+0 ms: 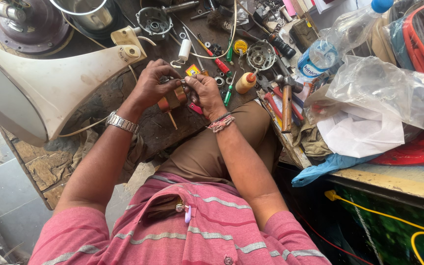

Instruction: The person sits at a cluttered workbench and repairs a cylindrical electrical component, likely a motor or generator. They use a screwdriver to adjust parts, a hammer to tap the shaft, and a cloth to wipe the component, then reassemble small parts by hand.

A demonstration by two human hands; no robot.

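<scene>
My left hand (152,88) and my right hand (203,92) meet over a cluttered wooden workbench (50,167). Together they grip a small copper-coloured wound part (173,98) with a thin metal shaft sticking down from it. The left hand wraps the part from the left; the right hand's fingers pinch its upper right side. A metal watch sits on my left wrist and a braided band on my right. A large cream fan blade (50,83) lies just left of my hands.
Screwdrivers (217,61), washers, a small orange-capped oil bottle (246,82), a hammer (286,105) and red pliers (273,103) lie past my hands. A plastic water bottle (339,39), plastic bags (379,88) and cloths fill the right. A motor housing (154,22) sits at the back.
</scene>
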